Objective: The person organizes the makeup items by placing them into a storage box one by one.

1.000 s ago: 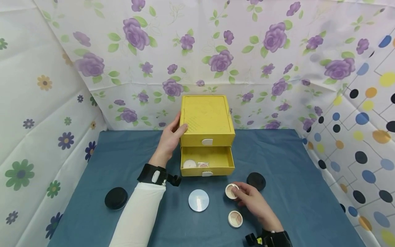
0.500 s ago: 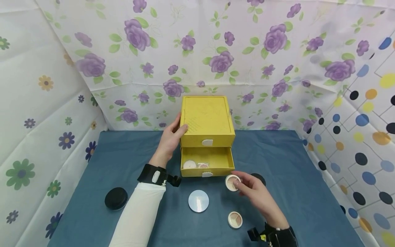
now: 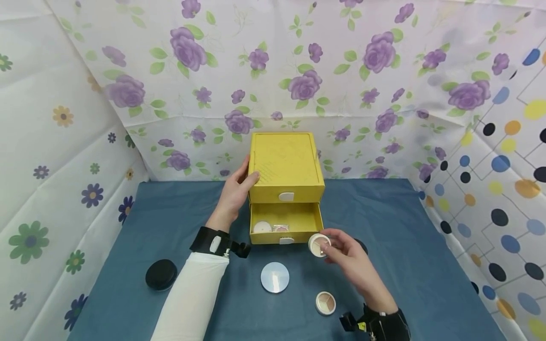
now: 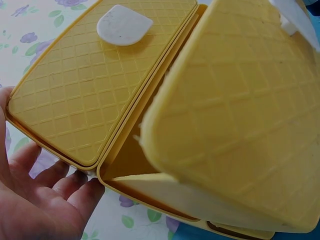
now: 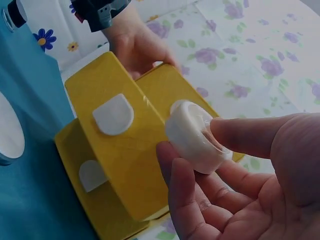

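My right hand [image 3: 347, 258] pinches a small round concealer palette [image 3: 316, 245] with a white rim between thumb and fingers. It hangs near the front right corner of the pulled-out drawer [image 3: 304, 220] of a yellow drawer box [image 3: 286, 158]. In the right wrist view the palette [image 5: 192, 140] is tilted, its thick white side showing. My left hand [image 3: 233, 192] rests on the box's left side, thumb over the top edge; the left wrist view shows its fingers [image 4: 55, 180] against the side wall. Inside the drawer lie a white round case [image 3: 262, 227] and a small clear square case [image 3: 280, 228].
A second round three-shade palette [image 3: 326, 303] lies on the blue cloth [image 3: 239, 293], near a shiny pale round disc [image 3: 275, 277]. One black round case [image 3: 161, 274] lies at the left; another [image 3: 361, 245] is mostly hidden behind my right hand. Flowered cloth [image 3: 264, 61] hangs behind the box.
My right hand has lifted the palette and carried it away from me, up to the drawer's front right corner. My left hand and the drawer have stayed put.
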{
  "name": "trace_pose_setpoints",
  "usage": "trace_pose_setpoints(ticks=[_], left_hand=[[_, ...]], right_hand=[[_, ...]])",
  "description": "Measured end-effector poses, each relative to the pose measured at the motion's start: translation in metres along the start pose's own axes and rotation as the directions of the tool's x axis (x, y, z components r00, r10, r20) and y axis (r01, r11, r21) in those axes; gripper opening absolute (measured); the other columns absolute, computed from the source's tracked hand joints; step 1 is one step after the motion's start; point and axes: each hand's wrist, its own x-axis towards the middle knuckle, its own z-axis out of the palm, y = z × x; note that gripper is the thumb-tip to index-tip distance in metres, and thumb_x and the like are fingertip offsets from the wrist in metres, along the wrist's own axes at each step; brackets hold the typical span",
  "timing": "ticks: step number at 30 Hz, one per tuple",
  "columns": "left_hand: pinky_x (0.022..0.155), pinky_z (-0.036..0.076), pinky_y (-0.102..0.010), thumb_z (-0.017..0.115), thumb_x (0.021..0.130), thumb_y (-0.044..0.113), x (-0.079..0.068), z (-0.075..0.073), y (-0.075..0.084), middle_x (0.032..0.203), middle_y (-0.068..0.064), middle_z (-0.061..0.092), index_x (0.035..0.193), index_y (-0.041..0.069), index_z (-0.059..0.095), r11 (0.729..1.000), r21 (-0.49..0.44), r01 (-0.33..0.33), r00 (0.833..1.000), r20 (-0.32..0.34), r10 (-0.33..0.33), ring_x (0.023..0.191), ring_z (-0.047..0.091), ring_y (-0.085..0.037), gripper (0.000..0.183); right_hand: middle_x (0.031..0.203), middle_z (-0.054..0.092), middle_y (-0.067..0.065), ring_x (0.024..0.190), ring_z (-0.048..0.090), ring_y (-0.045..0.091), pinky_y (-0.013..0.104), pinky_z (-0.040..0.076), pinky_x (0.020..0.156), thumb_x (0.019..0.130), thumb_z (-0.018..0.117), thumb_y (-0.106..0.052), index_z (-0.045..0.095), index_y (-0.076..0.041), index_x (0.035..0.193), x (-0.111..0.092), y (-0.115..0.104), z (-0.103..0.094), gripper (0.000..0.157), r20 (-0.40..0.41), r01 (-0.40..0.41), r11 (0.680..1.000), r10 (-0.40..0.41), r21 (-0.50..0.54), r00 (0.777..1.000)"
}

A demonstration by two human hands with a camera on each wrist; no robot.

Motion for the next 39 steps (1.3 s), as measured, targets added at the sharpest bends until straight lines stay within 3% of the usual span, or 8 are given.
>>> trace_pose_setpoints(ticks=[9,15,21,25,30,33,36,39], left_hand=[[0.115,0.032,-0.041,0.06,0.098,0.047,0.0,-0.001,0.0,0.159,0.013,0.025,0.155,0.039,0.024,1.0,-0.004,0.008,1.0,-0.003,-0.008,0.141,0.023,-0.006,0.068],[0.116,0.031,-0.041,0.06,0.098,0.047,0.0,-0.002,0.0,0.159,0.013,0.025,0.156,0.037,0.025,1.0,0.0,0.003,1.0,-0.009,-0.003,0.141,0.023,-0.006,0.068],[0.116,0.031,-0.041,0.059,0.099,0.046,-0.001,-0.001,0.002,0.159,0.013,0.024,0.155,0.037,0.024,1.0,0.004,0.009,1.0,-0.007,-0.009,0.141,0.023,-0.006,0.067],[0.116,0.031,-0.041,0.06,0.099,0.046,-0.001,0.0,0.002,0.159,0.012,0.025,0.155,0.037,0.025,1.0,0.002,0.013,1.0,-0.011,-0.013,0.141,0.024,-0.006,0.067],[0.115,0.031,-0.041,0.06,0.098,0.046,-0.001,0.0,0.001,0.159,0.013,0.026,0.155,0.038,0.025,1.0,0.0,0.02,1.0,-0.013,-0.02,0.141,0.024,-0.006,0.067],[0.115,0.032,-0.041,0.06,0.098,0.046,-0.001,0.0,0.002,0.159,0.013,0.026,0.155,0.039,0.025,1.0,0.001,0.029,0.999,-0.012,-0.029,0.141,0.024,-0.006,0.067],[0.115,0.033,-0.041,0.06,0.098,0.046,-0.001,0.0,0.002,0.159,0.012,0.026,0.155,0.04,0.025,0.999,0.001,0.036,0.999,-0.017,-0.036,0.141,0.025,-0.007,0.066],[0.115,0.033,-0.041,0.06,0.099,0.046,0.0,0.001,0.001,0.159,0.013,0.027,0.155,0.04,0.026,0.999,0.008,0.034,0.999,-0.024,-0.034,0.141,0.025,-0.007,0.066]], right_hand=[[0.102,0.064,0.01,0.089,0.061,0.026,0.041,0.057,0.078,0.095,0.065,-0.045,0.06,-0.019,0.129,0.011,-0.027,0.002,0.044,-0.026,0.066,0.986,-0.071,-0.151,0.997],[0.101,0.065,0.0,0.088,0.061,0.021,0.043,0.056,0.073,0.097,0.062,-0.046,0.063,-0.025,0.129,0.028,-0.047,0.005,0.038,-0.015,0.174,0.928,-0.19,-0.328,0.982],[0.111,0.066,-0.004,0.096,0.06,0.015,0.043,0.056,0.077,0.099,0.06,-0.042,0.063,-0.023,0.131,0.049,-0.05,0.009,0.037,0.013,0.217,0.861,-0.238,-0.461,0.971],[0.113,0.067,-0.002,0.094,0.061,0.013,0.04,0.057,0.077,0.1,0.061,-0.036,0.067,-0.019,0.128,0.062,-0.048,0.015,0.033,0.062,0.274,0.771,-0.292,-0.575,0.954],[0.106,0.068,-0.001,0.088,0.059,0.013,0.036,0.054,0.073,0.101,0.062,-0.025,0.071,-0.015,0.122,0.075,-0.05,0.022,0.025,0.182,0.347,0.587,-0.322,-0.732,0.929],[0.1,0.069,-0.002,0.086,0.059,0.012,0.034,0.053,0.073,0.099,0.063,-0.017,0.073,-0.014,0.115,0.082,-0.053,0.025,0.019,0.267,0.387,0.5,-0.297,-0.775,0.917],[0.098,0.069,-0.004,0.083,0.058,0.012,0.033,0.053,0.073,0.096,0.065,-0.013,0.074,-0.015,0.111,0.089,-0.056,0.028,0.017,0.324,0.4,0.463,-0.237,-0.791,0.916],[0.098,0.068,-0.004,0.084,0.058,0.012,0.033,0.053,0.073,0.094,0.067,-0.014,0.074,-0.016,0.107,0.094,-0.06,0.031,0.015,0.335,0.364,0.445,-0.144,-0.818,0.931]])
